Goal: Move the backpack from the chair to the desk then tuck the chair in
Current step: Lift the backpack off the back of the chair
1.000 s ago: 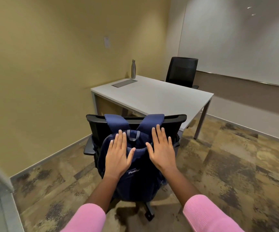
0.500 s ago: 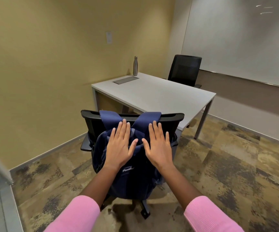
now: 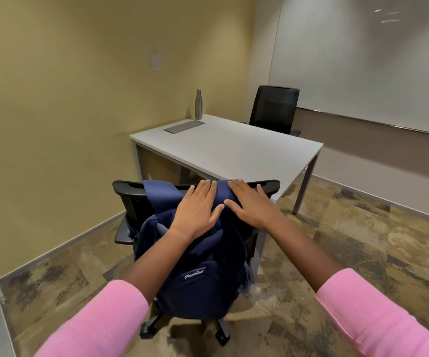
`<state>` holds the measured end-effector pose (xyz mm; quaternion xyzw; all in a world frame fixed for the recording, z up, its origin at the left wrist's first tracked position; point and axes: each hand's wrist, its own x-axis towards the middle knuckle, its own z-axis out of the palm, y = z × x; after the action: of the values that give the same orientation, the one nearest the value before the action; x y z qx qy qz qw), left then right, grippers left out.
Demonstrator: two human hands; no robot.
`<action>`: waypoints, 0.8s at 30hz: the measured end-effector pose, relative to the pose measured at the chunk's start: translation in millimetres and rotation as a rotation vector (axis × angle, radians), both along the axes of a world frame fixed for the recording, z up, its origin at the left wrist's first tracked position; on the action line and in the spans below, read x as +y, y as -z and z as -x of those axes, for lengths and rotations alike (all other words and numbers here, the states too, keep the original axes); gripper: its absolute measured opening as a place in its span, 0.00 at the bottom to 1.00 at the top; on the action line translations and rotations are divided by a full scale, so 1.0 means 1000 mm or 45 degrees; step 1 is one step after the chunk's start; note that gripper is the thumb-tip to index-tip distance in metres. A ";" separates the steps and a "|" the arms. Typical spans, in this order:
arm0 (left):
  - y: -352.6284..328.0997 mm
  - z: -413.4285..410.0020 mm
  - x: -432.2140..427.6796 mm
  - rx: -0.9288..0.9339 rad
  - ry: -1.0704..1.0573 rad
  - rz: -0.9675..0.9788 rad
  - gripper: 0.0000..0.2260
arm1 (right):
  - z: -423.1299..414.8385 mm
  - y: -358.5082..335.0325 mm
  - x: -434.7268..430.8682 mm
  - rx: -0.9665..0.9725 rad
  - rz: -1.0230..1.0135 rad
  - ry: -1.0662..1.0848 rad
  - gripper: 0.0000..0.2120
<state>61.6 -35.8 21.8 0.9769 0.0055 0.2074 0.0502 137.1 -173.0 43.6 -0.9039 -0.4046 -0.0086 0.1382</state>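
A navy backpack hangs on the back of a black wheeled chair, its straps draped over the top of the backrest. My left hand lies flat on the top of the backpack, fingers spread and reaching the strap. My right hand lies flat beside it on the right strap, fingertips at the backrest's top edge. Neither hand has closed around anything. The white desk stands just behind the chair.
On the desk's far left corner stand a metal bottle and a flat grey panel. A second black chair sits at the far side. A yellow wall runs along the left, a whiteboard on the right.
Both hands have slid up the backpack from its upper front to the straps at the backrest's top. The camera has come closer to the chair.
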 end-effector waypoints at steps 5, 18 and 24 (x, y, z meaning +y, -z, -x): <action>-0.001 -0.021 0.003 0.078 0.067 0.033 0.38 | -0.018 -0.001 0.003 0.088 -0.003 -0.029 0.26; -0.005 -0.052 -0.012 0.135 -0.126 0.025 0.33 | -0.052 -0.014 0.007 0.376 -0.117 -0.088 0.21; -0.008 -0.064 -0.021 0.125 -0.288 0.093 0.47 | -0.094 -0.013 0.020 0.552 0.005 -0.124 0.25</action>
<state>125.7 -56.5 30.3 0.9766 0.1259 0.1633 0.0618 230.8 -153.4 57.0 -0.8643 -0.4087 0.1935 0.2204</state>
